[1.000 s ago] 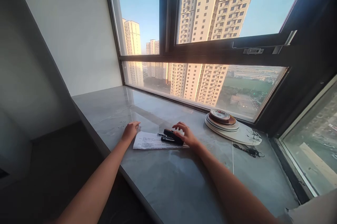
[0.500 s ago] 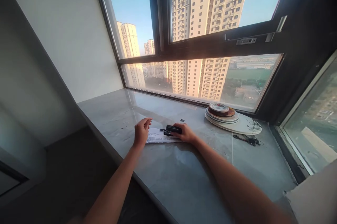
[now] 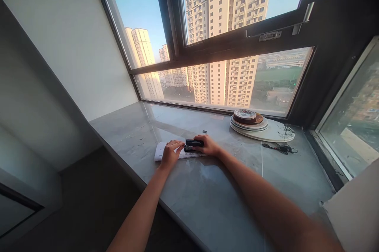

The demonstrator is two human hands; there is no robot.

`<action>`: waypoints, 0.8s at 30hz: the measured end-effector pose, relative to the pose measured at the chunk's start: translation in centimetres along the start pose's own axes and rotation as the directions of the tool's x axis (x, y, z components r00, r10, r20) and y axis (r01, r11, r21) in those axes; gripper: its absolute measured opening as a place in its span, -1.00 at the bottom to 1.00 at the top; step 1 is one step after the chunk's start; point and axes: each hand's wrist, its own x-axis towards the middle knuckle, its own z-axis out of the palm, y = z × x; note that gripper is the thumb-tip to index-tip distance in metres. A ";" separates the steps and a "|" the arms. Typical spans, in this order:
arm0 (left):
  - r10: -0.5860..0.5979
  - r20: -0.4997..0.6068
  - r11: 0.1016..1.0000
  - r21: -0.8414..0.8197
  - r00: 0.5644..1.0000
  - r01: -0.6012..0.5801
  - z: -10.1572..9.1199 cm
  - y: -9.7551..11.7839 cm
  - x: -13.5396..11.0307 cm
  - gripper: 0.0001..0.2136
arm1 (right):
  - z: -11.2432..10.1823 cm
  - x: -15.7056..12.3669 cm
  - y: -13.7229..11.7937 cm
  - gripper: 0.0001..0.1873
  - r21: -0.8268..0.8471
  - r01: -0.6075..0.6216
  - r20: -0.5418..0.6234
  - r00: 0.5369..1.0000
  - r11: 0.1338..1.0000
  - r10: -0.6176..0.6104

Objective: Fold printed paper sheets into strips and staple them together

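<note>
A black stapler (image 3: 194, 143) sits on a printed sheet of paper (image 3: 161, 152) lying on the grey marble sill (image 3: 207, 189). My right hand (image 3: 209, 146) is wrapped round the stapler's right end. Resting on the paper just left of the stapler's mouth is my left hand (image 3: 171, 153), fingers bent and pressed down on the sheet. A tiny dark bit (image 3: 204, 131), perhaps staples, lies on the sill behind the stapler.
A stack of decorated plates (image 3: 250, 122) on a large white plate (image 3: 278, 134) stands at the back right, with dark scissors or keys (image 3: 280, 148) in front. Windows close the back and right; a white wall stands left. The sill's front edge drops to a dark floor.
My left hand came down from the air onto the paper beside the stapler. My right hand closed round the stapler. The view drifted up and left.
</note>
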 end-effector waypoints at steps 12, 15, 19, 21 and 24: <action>-0.054 0.056 0.997 -0.056 0.997 0.057 -0.7 0.4 -0.2 -0.84 | 0.0 0.1 0.1 -0.70 -0.004 0.004 0.024 1.000 1.000 -0.004; -0.037 0.070 0.999 -0.029 0.997 0.039 -0.5 0.3 -0.2 -0.86 | -0.1 0.1 -0.2 -0.73 -0.001 0.014 0.029 0.999 1.000 -0.014; 0.009 0.084 0.998 -0.056 0.996 -0.004 -0.6 0.6 -0.2 -0.84 | -0.9 -0.1 -0.3 -0.72 0.061 -0.013 -0.002 1.000 0.998 0.013; 0.044 0.094 0.993 -0.110 0.995 -0.034 -0.7 0.8 -0.1 -0.79 | -1.6 -0.3 -0.2 -0.68 0.137 -0.061 -0.015 0.998 0.989 0.064; 0.079 0.123 0.977 -0.205 0.989 -0.052 -0.8 0.9 -0.3 -0.76 | -2.8 -0.5 0.1 -0.61 0.252 -0.104 0.027 0.995 0.962 0.101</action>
